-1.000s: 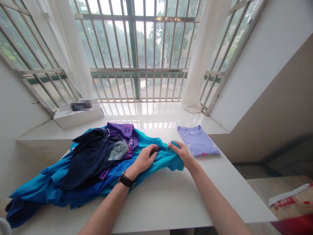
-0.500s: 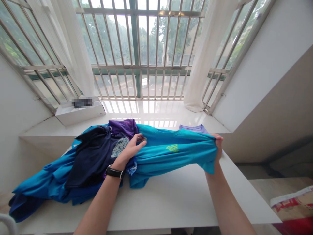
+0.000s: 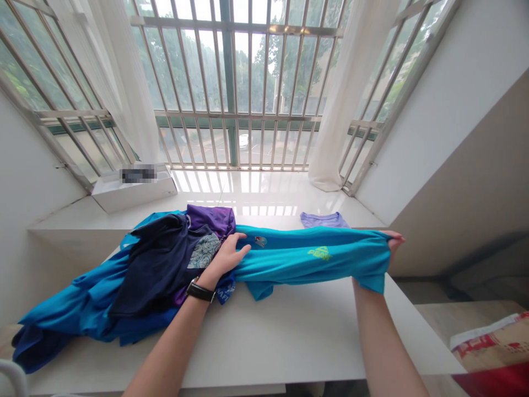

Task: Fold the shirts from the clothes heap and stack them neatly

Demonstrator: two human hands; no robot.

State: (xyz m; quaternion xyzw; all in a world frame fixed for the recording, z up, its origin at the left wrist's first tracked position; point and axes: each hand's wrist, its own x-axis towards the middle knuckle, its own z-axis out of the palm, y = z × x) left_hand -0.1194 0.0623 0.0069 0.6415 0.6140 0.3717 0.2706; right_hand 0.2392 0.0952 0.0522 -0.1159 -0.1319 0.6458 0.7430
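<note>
My right hand (image 3: 397, 242) is closed on the far right end of a turquoise T-shirt (image 3: 285, 262), which is stretched sideways over the white table. A yellow-green print and a small badge show on its front. My left hand (image 3: 227, 256), with a black watch on the wrist, lies on the edge of a clothes pile, thumb and fingers apart. The turquoise shirt's left end meets the pile beneath that hand. In the pile are a navy garment (image 3: 144, 270) with a grey patterned patch, a purple garment (image 3: 212, 218) and a blue garment (image 3: 82, 309).
A lavender folded garment (image 3: 324, 220) lies behind the turquoise shirt. On the windowsill (image 3: 248, 190) stands a white box (image 3: 136, 193) at the left. A red and tan bag (image 3: 491, 347) is right of the white table (image 3: 297, 331). Metal bars and white curtains line the window.
My right hand has moved to the right, pulling the turquoise T-shirt with it. The shirt is drawn out longer from the pile, and its print has shifted right. My left hand stays at the pile.
</note>
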